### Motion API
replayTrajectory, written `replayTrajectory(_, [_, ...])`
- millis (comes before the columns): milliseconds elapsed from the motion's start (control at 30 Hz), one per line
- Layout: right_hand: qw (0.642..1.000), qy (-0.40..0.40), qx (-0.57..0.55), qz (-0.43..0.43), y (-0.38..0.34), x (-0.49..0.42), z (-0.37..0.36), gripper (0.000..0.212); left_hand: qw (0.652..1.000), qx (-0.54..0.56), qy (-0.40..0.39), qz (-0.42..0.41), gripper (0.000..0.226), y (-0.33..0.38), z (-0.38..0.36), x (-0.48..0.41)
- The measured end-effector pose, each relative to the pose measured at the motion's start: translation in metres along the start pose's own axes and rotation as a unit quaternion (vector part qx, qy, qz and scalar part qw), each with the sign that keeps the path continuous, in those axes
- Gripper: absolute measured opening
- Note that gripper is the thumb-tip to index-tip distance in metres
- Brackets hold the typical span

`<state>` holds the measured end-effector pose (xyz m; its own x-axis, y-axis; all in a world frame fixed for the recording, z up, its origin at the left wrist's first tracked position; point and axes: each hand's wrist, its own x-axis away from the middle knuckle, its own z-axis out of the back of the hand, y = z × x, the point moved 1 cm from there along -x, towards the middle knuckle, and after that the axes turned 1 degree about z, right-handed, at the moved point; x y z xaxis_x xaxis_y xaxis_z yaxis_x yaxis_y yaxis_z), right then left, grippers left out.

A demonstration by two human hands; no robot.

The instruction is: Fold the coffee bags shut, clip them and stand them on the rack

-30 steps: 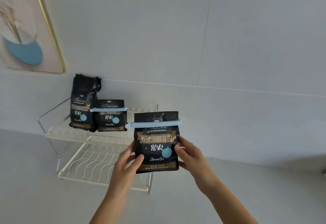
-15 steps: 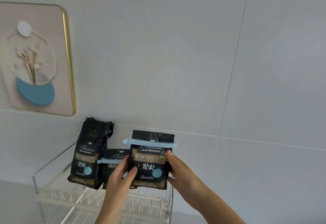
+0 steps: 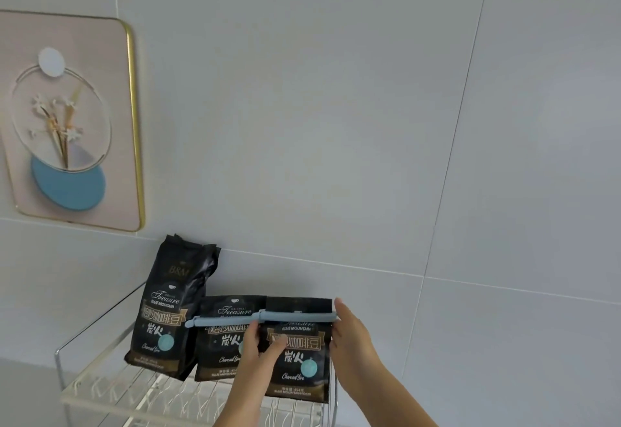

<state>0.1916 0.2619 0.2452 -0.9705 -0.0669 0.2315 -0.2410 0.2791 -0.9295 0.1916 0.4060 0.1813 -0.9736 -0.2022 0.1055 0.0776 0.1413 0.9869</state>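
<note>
Three black coffee bags stand in a row on the white wire rack (image 3: 111,389). The tall left bag (image 3: 168,312) has an unclipped, crumpled top. The middle bag (image 3: 221,339) is folded down with a light blue clip (image 3: 218,320) across it. The right bag (image 3: 299,349), folded and closed by a blue clip (image 3: 299,316), rests upright at the rack's right end. My left hand (image 3: 255,352) grips its left edge, thumb on the front. My right hand (image 3: 353,339) presses against its right edge.
A grey tiled wall rises right behind the rack. A framed picture (image 3: 67,117) with a gold rim hangs on the wall at the upper left. The rack's wire rail (image 3: 100,315) runs along its left side.
Both hands have carried the clipped bag away from me and down onto the rack, beside the middle bag. The camera has tilted upward and closer to the wall.
</note>
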Motion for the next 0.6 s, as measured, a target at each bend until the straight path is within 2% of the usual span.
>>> replayTrajectory(133, [0.999,0.007,0.050,0.020,0.001,0.009,0.002,0.038,1.000,-0.021,0.014,-0.010,0.071,0.009,-0.005,0.012])
replayTrajectory(267, [0.994,-0.021,0.095,0.054,-0.007,0.017,0.003,0.054,0.997,-0.073,0.003,-0.023,0.076,0.023,-0.011,0.026])
replayTrajectory(367, [0.967,-0.026,0.216,0.135,-0.021,0.029,0.002,0.061,0.988,-0.141,-0.021,-0.067,0.086,0.044,-0.011,0.041])
replayTrajectory(433, [0.915,-0.014,0.334,0.224,-0.033,0.034,0.008,0.065,0.972,-0.195,-0.026,-0.126,0.089,0.062,-0.008,0.049])
replayTrajectory(500, [0.839,0.006,0.447,0.310,-0.048,0.037,0.015,0.066,0.936,-0.284,0.002,-0.206,0.084,0.088,-0.005,0.056])
replayTrajectory(567, [0.741,0.037,0.543,0.392,-0.065,0.044,0.021,0.067,0.869,-0.378,0.057,-0.313,0.080,0.113,-0.007,0.065])
replayTrajectory(600, [0.678,0.055,0.591,0.433,-0.073,0.049,0.024,0.066,0.821,-0.431,0.076,-0.368,0.080,0.125,-0.010,0.072])
